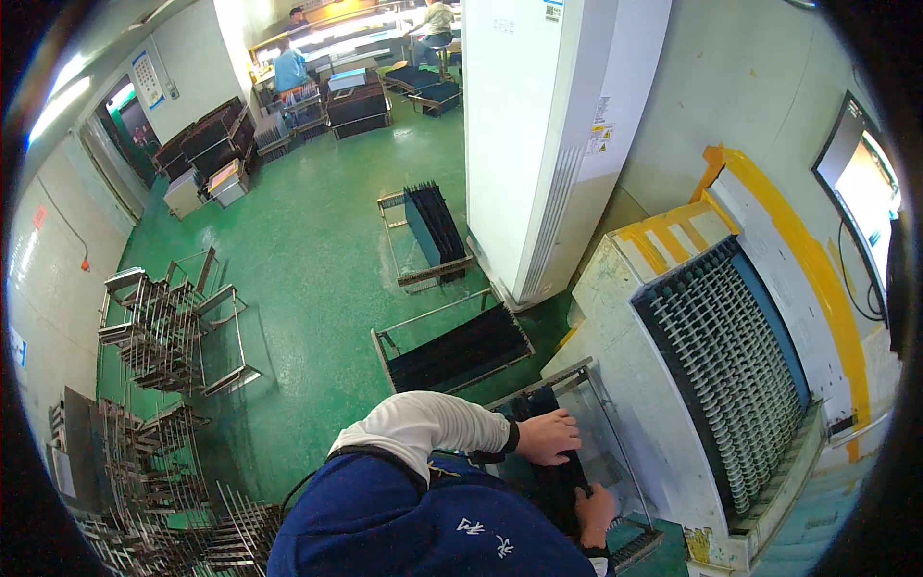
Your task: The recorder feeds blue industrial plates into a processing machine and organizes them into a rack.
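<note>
Fingers of the left hand (546, 436) and right hand (596, 507) seemingly clasp the black plates (561, 481), loading the rack (601, 423); next needs squaring.

Two floor racks (437, 236) (452, 351) with dark plates; two hands (546, 436) (596, 510).

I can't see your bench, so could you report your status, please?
Left hand and right hand both gripping the black stack in its rack. Conveyor alongside.

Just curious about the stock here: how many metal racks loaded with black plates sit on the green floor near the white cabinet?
2: one rack beside the white cabinet, another rack nearer the person. Far ones by the back benches are too small to count.
</note>
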`<move>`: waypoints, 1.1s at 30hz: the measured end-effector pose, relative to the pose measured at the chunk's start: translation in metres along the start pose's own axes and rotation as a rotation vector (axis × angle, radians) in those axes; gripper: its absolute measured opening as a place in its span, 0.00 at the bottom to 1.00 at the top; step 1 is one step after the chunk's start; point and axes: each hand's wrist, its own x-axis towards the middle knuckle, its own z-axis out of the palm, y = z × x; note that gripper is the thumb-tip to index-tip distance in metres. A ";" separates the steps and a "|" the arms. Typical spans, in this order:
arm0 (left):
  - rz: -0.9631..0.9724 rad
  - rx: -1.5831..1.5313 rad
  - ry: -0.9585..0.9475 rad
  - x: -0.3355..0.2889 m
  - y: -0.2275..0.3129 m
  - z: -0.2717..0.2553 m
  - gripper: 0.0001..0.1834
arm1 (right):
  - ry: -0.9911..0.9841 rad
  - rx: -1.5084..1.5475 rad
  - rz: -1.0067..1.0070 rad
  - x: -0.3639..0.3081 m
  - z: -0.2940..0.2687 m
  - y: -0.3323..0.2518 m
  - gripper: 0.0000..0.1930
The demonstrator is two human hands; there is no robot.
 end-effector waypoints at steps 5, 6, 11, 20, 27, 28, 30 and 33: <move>-0.005 0.021 -0.030 -0.002 0.001 -0.005 0.24 | 0.041 -0.031 0.010 0.003 0.007 0.006 0.18; -0.010 0.013 -0.025 -0.003 0.003 -0.006 0.26 | 0.077 -0.056 0.001 0.002 0.007 0.006 0.18; 0.026 0.053 -0.001 0.007 0.008 -0.016 0.36 | 0.015 -0.111 0.073 0.027 -0.011 0.018 0.19; 0.030 -0.069 -0.173 0.002 0.002 -0.025 0.26 | -0.027 -0.043 -0.033 0.059 -0.036 0.037 0.24; 0.000 -0.071 -0.288 0.009 0.003 -0.022 0.30 | -0.164 -0.149 -0.179 0.049 -0.028 0.032 0.20; -0.010 -0.080 -0.300 0.007 0.002 -0.019 0.31 | -0.197 -0.181 -0.216 0.044 -0.026 0.027 0.19; -0.016 -0.086 -0.312 0.006 -0.001 -0.016 0.31 | -0.124 -0.151 -0.243 0.037 -0.015 0.023 0.16; -0.020 -0.093 -0.330 0.005 0.000 -0.017 0.31 | -0.088 -0.134 -0.238 0.033 0.011 0.029 0.15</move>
